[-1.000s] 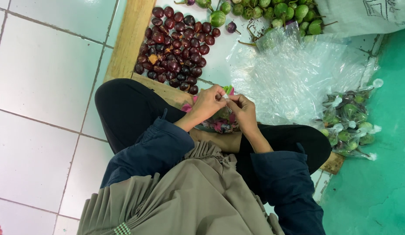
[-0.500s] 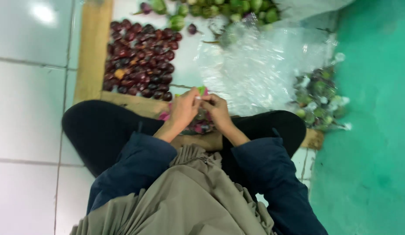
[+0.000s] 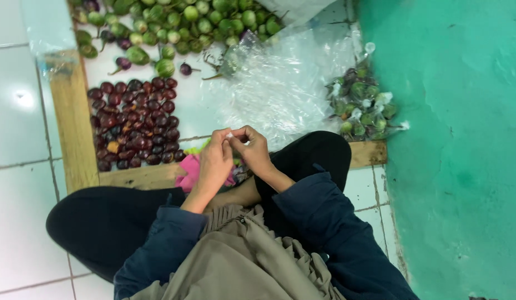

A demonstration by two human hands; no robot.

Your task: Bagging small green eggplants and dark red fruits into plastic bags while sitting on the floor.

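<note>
Here, white floor tiles (image 3: 19,128) meet a teal wall (image 3: 457,139) beside the wooden frame (image 3: 74,128).

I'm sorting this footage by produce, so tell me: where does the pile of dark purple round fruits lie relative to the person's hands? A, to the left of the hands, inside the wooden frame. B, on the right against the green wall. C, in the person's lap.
A: the dark purple fruits lie left of the left hand and right hand, just inside the wooden frame.

Green fruits (image 3: 185,22) heaped beyond a wooden frame (image 3: 74,128), teal wall (image 3: 463,139) alongside.
</note>
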